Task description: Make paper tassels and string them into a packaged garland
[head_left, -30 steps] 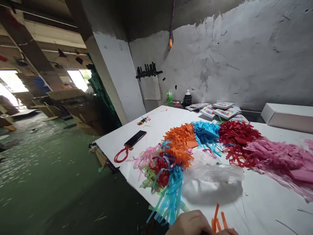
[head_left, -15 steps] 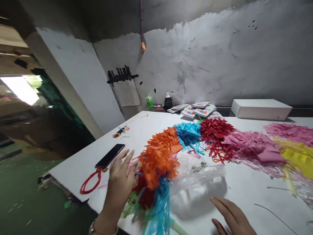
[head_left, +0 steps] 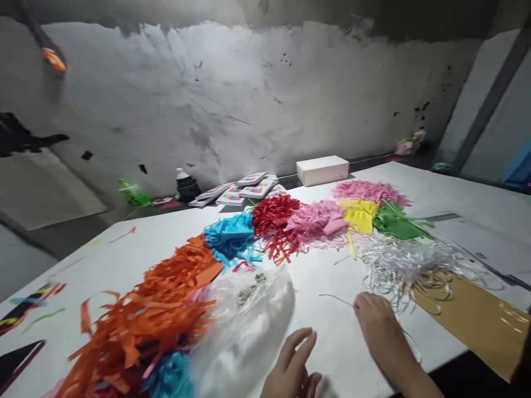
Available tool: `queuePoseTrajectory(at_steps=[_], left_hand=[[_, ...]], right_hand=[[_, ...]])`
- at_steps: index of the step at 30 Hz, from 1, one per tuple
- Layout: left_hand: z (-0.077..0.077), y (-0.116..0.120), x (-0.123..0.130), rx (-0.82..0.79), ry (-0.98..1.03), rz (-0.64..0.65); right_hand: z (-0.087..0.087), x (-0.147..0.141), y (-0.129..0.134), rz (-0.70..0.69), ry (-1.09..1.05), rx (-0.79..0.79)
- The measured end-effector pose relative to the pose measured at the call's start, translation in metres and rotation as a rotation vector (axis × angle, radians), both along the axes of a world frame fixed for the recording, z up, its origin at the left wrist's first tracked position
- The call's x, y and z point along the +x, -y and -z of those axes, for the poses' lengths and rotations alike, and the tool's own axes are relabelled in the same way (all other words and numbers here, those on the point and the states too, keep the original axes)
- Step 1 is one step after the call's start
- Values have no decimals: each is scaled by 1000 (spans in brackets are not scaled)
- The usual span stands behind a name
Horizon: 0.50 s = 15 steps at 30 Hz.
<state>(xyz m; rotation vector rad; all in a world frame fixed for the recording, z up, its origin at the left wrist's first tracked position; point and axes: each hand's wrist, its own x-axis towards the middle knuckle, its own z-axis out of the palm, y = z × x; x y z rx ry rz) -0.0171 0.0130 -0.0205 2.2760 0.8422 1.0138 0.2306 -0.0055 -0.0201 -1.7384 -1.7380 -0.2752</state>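
Observation:
My right hand (head_left: pixel 379 323) rests low over the white tabletop, fingers curled down and closed at the end of a thin grey string (head_left: pixel 334 298). Part of that string is hidden beneath the hand. To its left, my left hand (head_left: pixel 290 367) hovers with bent fingers apart and nothing in them. Beside the left hand lies a clear plastic bag (head_left: pixel 253 320) with small greyish bits inside. A heap of white strings (head_left: pixel 410 262) spreads just beyond my right hand.
Fringed paper bundles arc across the table (head_left: pixel 319 271): orange (head_left: pixel 166 298), blue (head_left: pixel 232 235), red (head_left: pixel 276 218), pink (head_left: pixel 317 221), yellow (head_left: pixel 359 214) and green (head_left: pixel 400 224). Behind stand printed boxes (head_left: pixel 253 188) and a white box (head_left: pixel 322 170). Brown sheet (head_left: pixel 468 309) at right; phone (head_left: pixel 19 362) at left.
The view has swung right, bringing the white strings and brown sheet into sight. My left hand has left the orange fringe and moved right of the bag. My right hand has closed at the thin string.

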Motion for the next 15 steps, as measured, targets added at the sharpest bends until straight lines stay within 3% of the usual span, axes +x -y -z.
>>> queuePoseTrajectory(at_steps=[3, 5, 7, 11, 15], left_hand=[[-11, -6, 37, -51, -51, 124], [-17, -12, 44, -31, -92, 208], [-23, -18, 40, 17, -113, 213], [-36, -26, 38, 31, -133, 128], [-44, -23, 79, -11, -227, 142]], right_hand=[[-19, -19, 16, -199, -48, -52], [-32, -23, 30, -314, -81, -98], [-39, -15, 42, -356, -109, -130], [-28, 24, 44, -240, -104, -104], [-10, 53, 24, -77, -65, -78]])
